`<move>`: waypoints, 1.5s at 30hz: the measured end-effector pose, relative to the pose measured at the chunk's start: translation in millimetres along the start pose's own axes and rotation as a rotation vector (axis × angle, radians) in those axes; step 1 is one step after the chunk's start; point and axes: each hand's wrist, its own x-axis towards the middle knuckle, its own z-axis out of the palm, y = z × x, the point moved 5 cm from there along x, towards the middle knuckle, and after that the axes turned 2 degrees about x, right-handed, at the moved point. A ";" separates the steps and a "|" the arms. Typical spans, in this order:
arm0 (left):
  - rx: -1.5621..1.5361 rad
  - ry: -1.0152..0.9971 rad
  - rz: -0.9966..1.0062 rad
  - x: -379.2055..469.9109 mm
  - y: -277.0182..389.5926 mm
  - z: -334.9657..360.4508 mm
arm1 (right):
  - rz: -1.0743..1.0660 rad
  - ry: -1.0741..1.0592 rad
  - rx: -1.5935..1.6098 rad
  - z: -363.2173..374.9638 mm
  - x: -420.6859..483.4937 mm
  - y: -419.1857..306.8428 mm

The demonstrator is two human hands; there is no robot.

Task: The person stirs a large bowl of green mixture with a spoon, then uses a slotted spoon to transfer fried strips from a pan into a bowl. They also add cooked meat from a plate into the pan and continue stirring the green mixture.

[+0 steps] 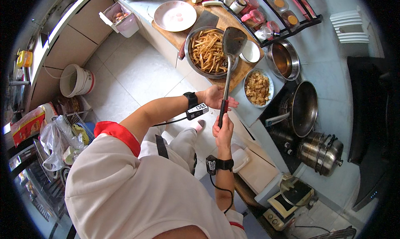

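Observation:
My right hand (223, 129) grips the black end of a long-handled wok spatula (227, 83). Its dark metal blade (234, 40) hangs over the right rim of a stainless steel bowl (189, 59). Brown-sauced strips of food (207, 50) fill that bowl. My left hand (215, 97) is palm up behind the spatula handle, fingers extended; whether it touches the handle I cannot tell. Right of the hands stands a bowl of browned food chunks (257, 87). Between the blade and the spice rack sits a small white bowl (250, 51).
A wooden cutting board (168, 36) lies under the steel bowl, with a white plate (175, 15) and a cleaver (206, 20). A spice rack (272, 17) stands behind. On the right are a metal basin (284, 59), a wok (302, 109) and a steel pot (320, 153).

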 end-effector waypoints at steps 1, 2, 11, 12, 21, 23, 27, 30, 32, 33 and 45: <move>0.013 0.022 0.013 -0.7 1.1 -0.3 | 0.011 0.013 0.015 0.0 -1.5 0.5; 0.031 -0.162 0.021 -1.1 -1.5 9.6 | 0.114 0.006 -0.037 4.3 -1.9 7.5; 0.229 0.364 0.119 24.9 -8.1 -14.4 | -0.100 0.018 0.048 -2.1 -37.7 -29.8; 0.438 0.385 0.225 32.3 -0.7 -15.9 | -0.119 0.032 0.053 -8.9 -48.0 -36.5; 0.714 0.289 0.470 120.8 35.2 -48.4 | -0.363 0.511 0.051 -165.6 -144.6 -106.5; 0.586 0.293 0.592 122.1 41.3 -50.6 | -0.434 0.616 -0.092 -214.5 -151.0 -121.9; 0.766 0.310 0.601 90.3 39.3 -33.8 | -0.474 0.783 -0.444 -302.9 -153.6 -142.5; 0.828 0.320 0.597 57.2 16.4 -7.8 | -0.402 0.744 -0.556 -355.9 -149.8 -147.0; 0.887 0.337 0.586 33.0 -5.9 16.4 | -0.391 0.731 -0.664 -385.5 -142.8 -151.9; 0.927 0.275 0.615 24.7 -16.1 33.0 | -0.411 0.749 -0.757 -397.1 -137.5 -156.6; 1.233 0.442 0.813 -23.6 -28.8 232.0 | -0.643 0.749 -0.816 -429.9 -114.6 -193.9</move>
